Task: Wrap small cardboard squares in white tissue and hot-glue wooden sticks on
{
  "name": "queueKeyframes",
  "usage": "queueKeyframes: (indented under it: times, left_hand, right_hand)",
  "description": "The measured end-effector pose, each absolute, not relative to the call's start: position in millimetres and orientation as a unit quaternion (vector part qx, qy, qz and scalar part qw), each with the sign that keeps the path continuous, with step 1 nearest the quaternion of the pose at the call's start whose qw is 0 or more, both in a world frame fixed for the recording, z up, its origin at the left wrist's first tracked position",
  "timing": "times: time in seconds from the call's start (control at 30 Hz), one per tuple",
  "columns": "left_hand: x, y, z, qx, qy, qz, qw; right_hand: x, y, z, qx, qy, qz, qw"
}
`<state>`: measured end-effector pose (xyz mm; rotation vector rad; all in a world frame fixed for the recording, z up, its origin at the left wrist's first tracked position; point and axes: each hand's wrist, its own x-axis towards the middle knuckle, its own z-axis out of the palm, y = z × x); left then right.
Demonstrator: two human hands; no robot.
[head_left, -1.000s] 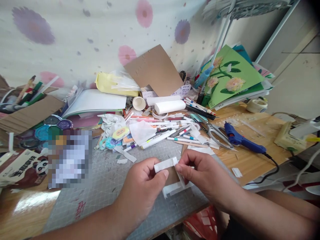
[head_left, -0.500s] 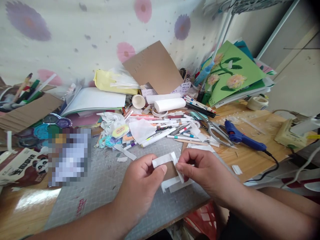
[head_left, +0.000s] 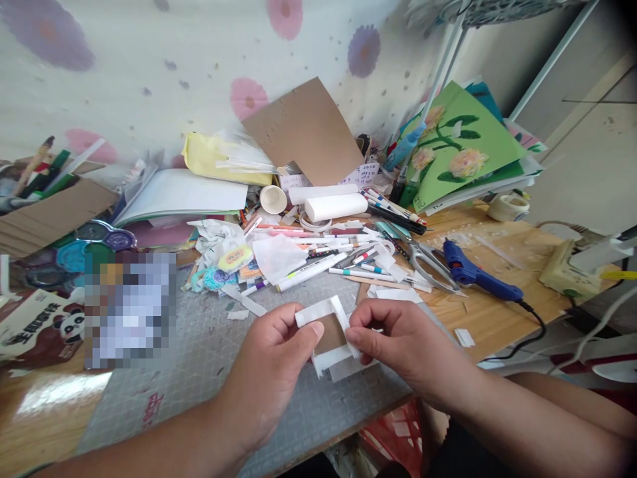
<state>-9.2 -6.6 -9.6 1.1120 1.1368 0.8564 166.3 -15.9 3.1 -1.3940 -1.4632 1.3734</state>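
Between my hands is a small brown cardboard piece [head_left: 330, 335] edged with white paper strips along its top, right and bottom sides. My left hand [head_left: 279, 368] grips its left side, thumb lying on the front face. With thumb and forefinger pinched, my right hand [head_left: 391, 335] holds the white paper strip [head_left: 344, 322] on the right edge. The bottom strip [head_left: 332, 358] hangs past the cardboard, its left end ragged. Another pale strip [head_left: 348, 370] shows just beneath it. A grey cutting mat [head_left: 199, 372] lies under my hands.
Pens, paper scraps and markers [head_left: 311, 272] crowd the mat's far side. Scissors [head_left: 432, 265] and a blue glue gun [head_left: 480, 272] with a cord lie to the right. A power strip [head_left: 570, 269] sits beyond. At left are a panda-printed packet [head_left: 44, 328] and a cardboard box [head_left: 54, 219].
The right-hand strip now lies flatter along the cardboard's edge, and more of the brown face shows. The whole view has shifted slightly, so things appear a little further left.
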Motion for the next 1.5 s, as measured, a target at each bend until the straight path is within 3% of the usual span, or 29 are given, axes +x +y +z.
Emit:
queueKeyframes:
  times: [0.27, 0.73, 0.9, 1.17, 1.5]
  left_hand:
    - [-11, -9, -12, 0.511, 0.507, 0.383, 0.579]
    - [1, -7, -2, 0.335, 0.442, 0.433, 0.711]
    - [-1, -6, -3, 0.334, 0.432, 0.447, 0.709]
    - [-3, -7, -2, 0.388, 0.438, 0.409, 0.700]
    - [-8, -7, -2, 0.546, 0.496, 0.345, 0.580]
  right_hand:
    - [153, -18, -4, -0.590, -0.584, 0.418, 0.370]
    - [156, -25, -17, -0.530, -0.714, 0.206, 0.408]
    - [156, -28, -15, -0.563, -0.649, 0.304, 0.411]
    - [164, -24, -3, -0.474, -0.537, 0.500, 0.487]
    - [154, -17, -3, -0.556, -0.606, 0.393, 0.412]
